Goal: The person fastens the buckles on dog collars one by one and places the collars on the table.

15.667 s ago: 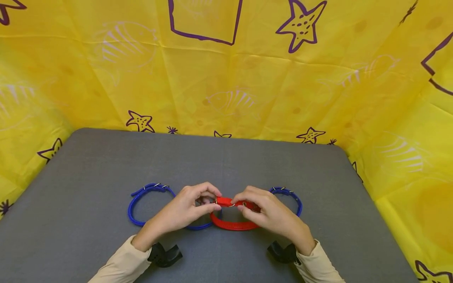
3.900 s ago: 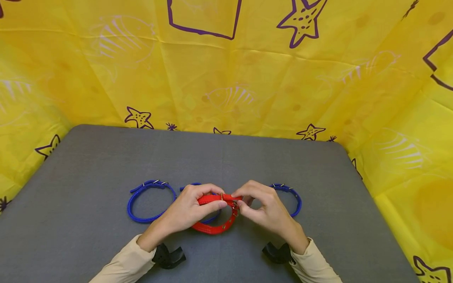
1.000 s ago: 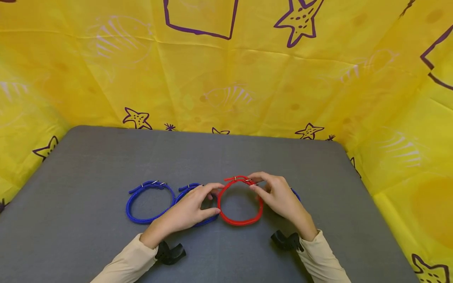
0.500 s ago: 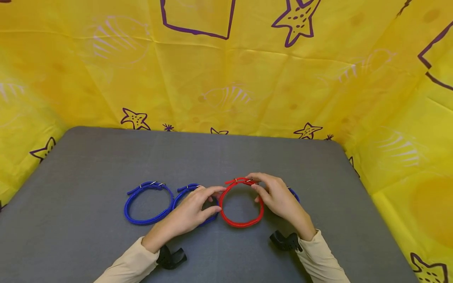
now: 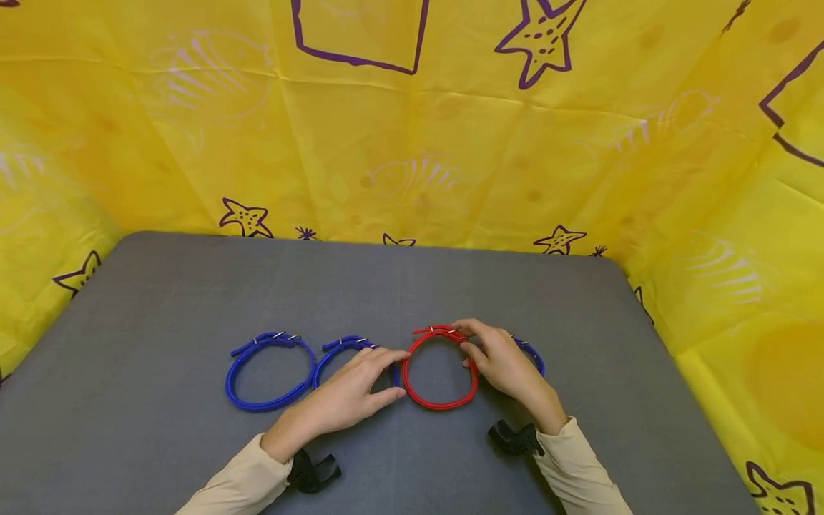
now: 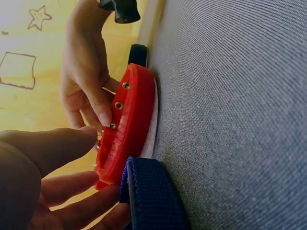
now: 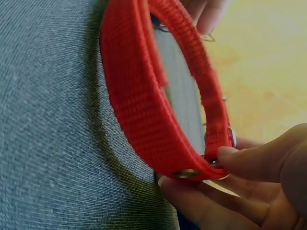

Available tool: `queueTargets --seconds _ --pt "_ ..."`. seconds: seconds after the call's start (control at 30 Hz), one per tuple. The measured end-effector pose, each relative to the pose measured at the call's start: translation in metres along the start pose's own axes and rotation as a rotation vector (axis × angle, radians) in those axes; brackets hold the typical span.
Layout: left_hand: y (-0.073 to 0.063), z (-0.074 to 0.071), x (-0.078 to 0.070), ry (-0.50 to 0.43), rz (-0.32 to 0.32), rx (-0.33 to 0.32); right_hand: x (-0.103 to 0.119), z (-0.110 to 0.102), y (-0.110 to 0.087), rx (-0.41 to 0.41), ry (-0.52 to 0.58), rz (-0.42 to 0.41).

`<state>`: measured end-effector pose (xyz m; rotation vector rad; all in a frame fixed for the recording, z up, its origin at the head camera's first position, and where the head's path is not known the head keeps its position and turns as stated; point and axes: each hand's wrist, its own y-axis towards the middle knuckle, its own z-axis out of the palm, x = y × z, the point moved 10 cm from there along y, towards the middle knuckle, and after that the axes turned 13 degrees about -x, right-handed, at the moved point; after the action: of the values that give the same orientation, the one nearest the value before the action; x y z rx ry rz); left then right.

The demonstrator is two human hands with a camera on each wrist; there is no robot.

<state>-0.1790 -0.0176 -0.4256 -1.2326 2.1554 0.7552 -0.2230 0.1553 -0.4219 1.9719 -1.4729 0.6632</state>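
A red collar [image 5: 438, 406], buckled into a ring, stands on its edge between the hands. In the head view its buckle and strap tip lie at the far side. My right hand [image 5: 505, 361] pinches it near the buckle; in the right wrist view the thumb lies on the inside of the band [image 7: 139, 96] and fingers are on the outside. My left hand [image 5: 350, 390] reaches over a blue collar [image 5: 347, 340], hiding part of it. Its extended thumb and fingertips are right at the red collar's left side. Metal eyelets show along the red band [image 6: 139, 110] in the left wrist view.
Another blue collar [image 5: 260, 408] lies at the left, beside the middle one. A third blue collar [image 5: 539, 361] is partly hidden behind the right hand. All are on a grey table [image 5: 412, 286], with a yellow patterned cloth [image 5: 412, 129] behind and at the sides.
Seconds ago both hands held the red strap at its buckle; now it forms a buckled ring, set between the blue collars. Over the last half second the left fingers have straightened slightly.
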Motion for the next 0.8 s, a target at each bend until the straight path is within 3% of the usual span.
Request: queueTargets --seconds 0.27,0.5,0.6,0.8 --pt "-0.002 0.0 0.005 0.007 -0.017 -0.004 0.008 -0.002 -0.003 -0.027 -0.138 -0.046" --pt "0.001 -0.01 0.009 -0.024 -0.065 -0.023 0.007 -0.018 -0.004 -0.062 -0.109 -0.019" --pt "0.005 -0.023 0.009 -0.022 -0.057 -0.072 0.008 -0.031 0.001 -0.132 -0.168 -0.043" --pt "0.021 -0.068 0.012 0.047 -0.011 -0.203 0.014 -0.053 0.024 -0.202 -0.284 -0.122"
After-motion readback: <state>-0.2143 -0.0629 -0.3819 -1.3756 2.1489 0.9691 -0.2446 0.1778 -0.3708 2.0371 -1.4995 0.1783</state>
